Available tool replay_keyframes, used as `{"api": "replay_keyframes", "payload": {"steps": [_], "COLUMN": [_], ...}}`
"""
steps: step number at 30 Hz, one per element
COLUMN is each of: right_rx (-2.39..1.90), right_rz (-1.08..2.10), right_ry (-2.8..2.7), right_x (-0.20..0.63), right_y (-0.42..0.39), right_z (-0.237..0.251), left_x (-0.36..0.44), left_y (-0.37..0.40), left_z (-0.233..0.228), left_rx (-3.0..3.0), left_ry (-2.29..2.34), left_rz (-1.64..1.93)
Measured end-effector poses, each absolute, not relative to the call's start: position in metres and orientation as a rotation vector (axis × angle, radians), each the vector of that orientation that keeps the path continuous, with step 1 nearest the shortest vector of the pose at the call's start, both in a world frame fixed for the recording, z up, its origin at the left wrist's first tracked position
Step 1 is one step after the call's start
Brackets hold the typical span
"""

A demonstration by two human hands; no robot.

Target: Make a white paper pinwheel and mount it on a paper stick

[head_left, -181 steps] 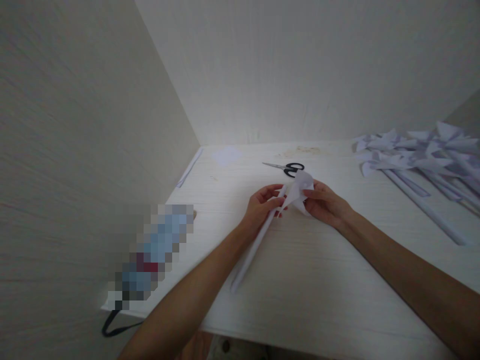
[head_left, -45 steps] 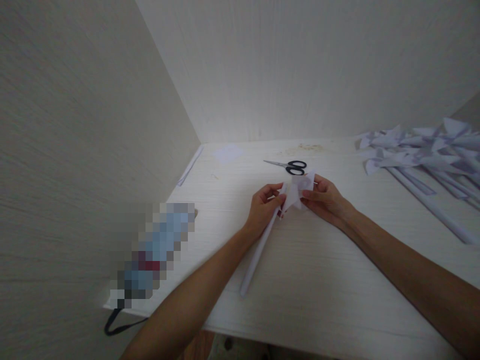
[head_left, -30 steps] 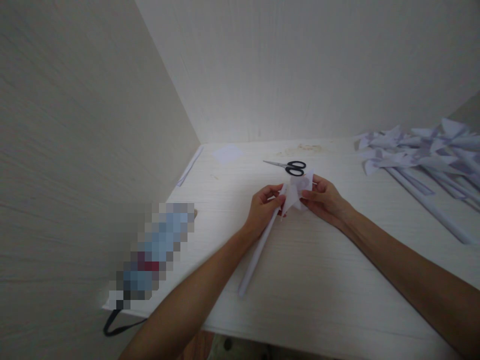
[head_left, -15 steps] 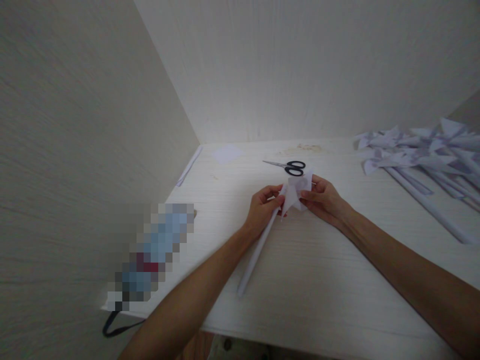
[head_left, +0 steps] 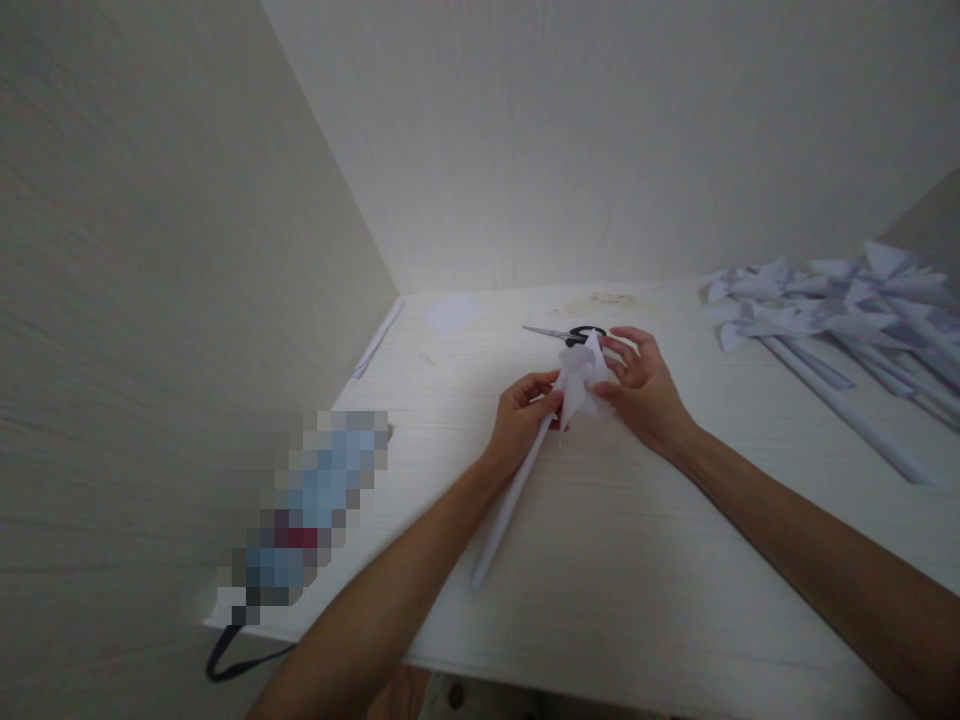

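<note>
While gripping the top of a rolled paper stick [head_left: 510,500] between thumb and fingers, left hand [head_left: 525,420] curled tight around it, at mid-table. Stick slanting down and toward the near edge of the white table [head_left: 637,560], lower end resting on or just above the surface (hard to tell which). Folded white paper head [head_left: 581,378] seated at the stick's upper end, pinched on its right side by the right hand [head_left: 641,390], fingers half spread, thumb and forefinger closed on the paper, other fingers lifted over it. Both hands close together, the paper head between them.

Just behind the paper head, black-handled scissors [head_left: 570,334] lying flat, blades pointing left, handles partly hidden by the paper and the right fingertips. Farther back, a brownish smudge [head_left: 607,300] on the table near the back wall. To the back left, a small flat sheet of paper [head_left: 452,312] and a narrow paper strip [head_left: 379,337] lying along the left wall. Off to the right, well apart from the hands, a heap of finished paper pinwheels [head_left: 825,310] with long rolled stems running toward the near right. At the near left corner, a blurred-out patch [head_left: 307,510] and a dark strap [head_left: 240,660] looping over the table edge. Pale walls closing in the left and back sides.
</note>
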State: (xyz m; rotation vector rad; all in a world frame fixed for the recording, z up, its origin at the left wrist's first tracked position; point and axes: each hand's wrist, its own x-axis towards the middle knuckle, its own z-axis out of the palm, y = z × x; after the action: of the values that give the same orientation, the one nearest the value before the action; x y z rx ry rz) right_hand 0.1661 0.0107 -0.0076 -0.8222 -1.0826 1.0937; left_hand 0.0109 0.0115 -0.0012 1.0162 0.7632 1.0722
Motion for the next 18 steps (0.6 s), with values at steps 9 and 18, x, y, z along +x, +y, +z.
{"api": "replay_keyframes", "payload": {"steps": [9,18], "right_rx": [-1.013,-1.132], "right_rz": [0.494,0.493], "right_ry": [-1.424,-1.542], "right_x": [0.1693,0.1625], "right_y": [0.0094,0.0038], "right_z": [-0.0092,-0.0109], "left_x": [0.0102,0.0126], "left_y": [0.0143,0.0084], "left_z": [-0.0046,-0.0009], "left_rx": [0.998,1.170], "left_ry": [0.807,0.938], "left_rz": [1.114,1.191]}}
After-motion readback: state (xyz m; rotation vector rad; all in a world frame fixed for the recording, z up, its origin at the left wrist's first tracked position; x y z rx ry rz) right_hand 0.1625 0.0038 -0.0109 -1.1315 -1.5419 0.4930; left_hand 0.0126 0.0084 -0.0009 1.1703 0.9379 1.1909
